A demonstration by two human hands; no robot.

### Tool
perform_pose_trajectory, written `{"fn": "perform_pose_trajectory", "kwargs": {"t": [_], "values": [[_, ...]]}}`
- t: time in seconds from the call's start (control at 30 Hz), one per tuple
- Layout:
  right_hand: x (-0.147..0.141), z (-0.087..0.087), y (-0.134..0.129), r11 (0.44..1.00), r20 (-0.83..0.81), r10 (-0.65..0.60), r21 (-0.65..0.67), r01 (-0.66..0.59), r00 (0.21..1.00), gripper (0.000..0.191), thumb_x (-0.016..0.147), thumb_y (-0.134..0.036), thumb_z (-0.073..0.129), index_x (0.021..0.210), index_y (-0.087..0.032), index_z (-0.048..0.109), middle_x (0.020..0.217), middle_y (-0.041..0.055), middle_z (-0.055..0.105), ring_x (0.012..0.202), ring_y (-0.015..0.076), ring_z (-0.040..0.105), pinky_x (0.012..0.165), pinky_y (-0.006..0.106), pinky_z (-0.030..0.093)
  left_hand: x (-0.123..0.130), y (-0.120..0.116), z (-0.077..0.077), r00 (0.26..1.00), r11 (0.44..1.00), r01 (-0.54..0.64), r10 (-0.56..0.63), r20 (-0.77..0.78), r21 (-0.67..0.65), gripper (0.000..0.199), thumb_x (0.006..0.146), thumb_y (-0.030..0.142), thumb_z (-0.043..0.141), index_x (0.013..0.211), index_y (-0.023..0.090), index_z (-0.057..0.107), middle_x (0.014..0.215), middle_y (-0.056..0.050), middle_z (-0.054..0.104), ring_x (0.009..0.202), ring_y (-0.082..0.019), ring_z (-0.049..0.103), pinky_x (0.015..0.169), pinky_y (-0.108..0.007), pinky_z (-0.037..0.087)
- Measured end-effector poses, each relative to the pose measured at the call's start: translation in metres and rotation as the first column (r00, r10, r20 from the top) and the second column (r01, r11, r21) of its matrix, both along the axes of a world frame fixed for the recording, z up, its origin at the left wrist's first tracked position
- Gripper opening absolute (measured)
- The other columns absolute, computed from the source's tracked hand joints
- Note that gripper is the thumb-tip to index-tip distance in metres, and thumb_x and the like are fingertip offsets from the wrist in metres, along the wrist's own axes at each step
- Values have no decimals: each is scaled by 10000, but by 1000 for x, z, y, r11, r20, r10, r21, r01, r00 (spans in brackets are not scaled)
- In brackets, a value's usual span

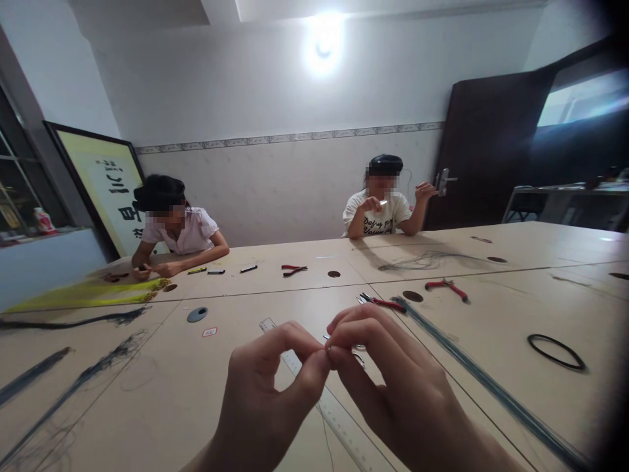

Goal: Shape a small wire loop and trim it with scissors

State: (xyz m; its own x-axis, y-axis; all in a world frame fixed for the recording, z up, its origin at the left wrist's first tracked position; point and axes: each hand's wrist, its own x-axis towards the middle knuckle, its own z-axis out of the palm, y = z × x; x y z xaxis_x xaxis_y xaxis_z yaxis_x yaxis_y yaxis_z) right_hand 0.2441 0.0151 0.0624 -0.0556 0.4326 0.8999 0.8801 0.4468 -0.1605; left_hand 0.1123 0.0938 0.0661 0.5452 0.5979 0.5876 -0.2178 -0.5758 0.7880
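My left hand [275, 387] and my right hand [393, 373] meet fingertip to fingertip over the table, each closed in a pinch. A thin dark thread [325, 429] runs down from below the joined fingertips; the pinched part is too small to see clearly. Behind my right fingers, shiny curved metal pieces [360, 358] show in part, their kind hidden. Under my hands lies a clear ruler [339, 419], slanting across the table. Just beyond my right hand are red-handled pliers [388, 303].
Bundles of dark strands [491, 387] [88, 373] lie at both sides. More red-handled pliers [447, 287] [293, 269], a black loop [555, 352] and a grey disc [197, 315] rest on the table [275, 308]. Two people [171, 229] [381, 210] sit opposite, beside yellow strands [88, 295] at left.
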Motion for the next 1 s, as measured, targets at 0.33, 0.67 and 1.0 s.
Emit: {"fn": "perform_pose_trajectory", "kwargs": {"t": [0.33,0.67,1.0], "values": [[-1,-3,2,999,-14,-16,40,16,1000,130,934,-97,459,855,-201,459,748,-2,551,672,123,524,597,246,449,2,-3,4,998,996,-40,44,47,-74,210,741,107,609,560,212,611,525,57,623,511,-87,541,486,-172,439],[7,2,1,999,-207,30,-28,-37,978,145,949,-125,453,853,-223,501,749,-49,571,652,71,556,618,190,455,1,1,5,1000,978,6,0,25,-210,188,795,195,637,612,211,675,597,32,691,505,-75,532,503,-158,470],[9,12,-3,915,-421,254,-186,-357,871,102,946,-208,530,889,-234,610,811,-42,607,751,83,591,668,192,482,-1,1,7,991,984,56,-75,-109,-172,223,801,240,642,582,220,680,567,21,694,532,-100,556,531,-192,464]]}}
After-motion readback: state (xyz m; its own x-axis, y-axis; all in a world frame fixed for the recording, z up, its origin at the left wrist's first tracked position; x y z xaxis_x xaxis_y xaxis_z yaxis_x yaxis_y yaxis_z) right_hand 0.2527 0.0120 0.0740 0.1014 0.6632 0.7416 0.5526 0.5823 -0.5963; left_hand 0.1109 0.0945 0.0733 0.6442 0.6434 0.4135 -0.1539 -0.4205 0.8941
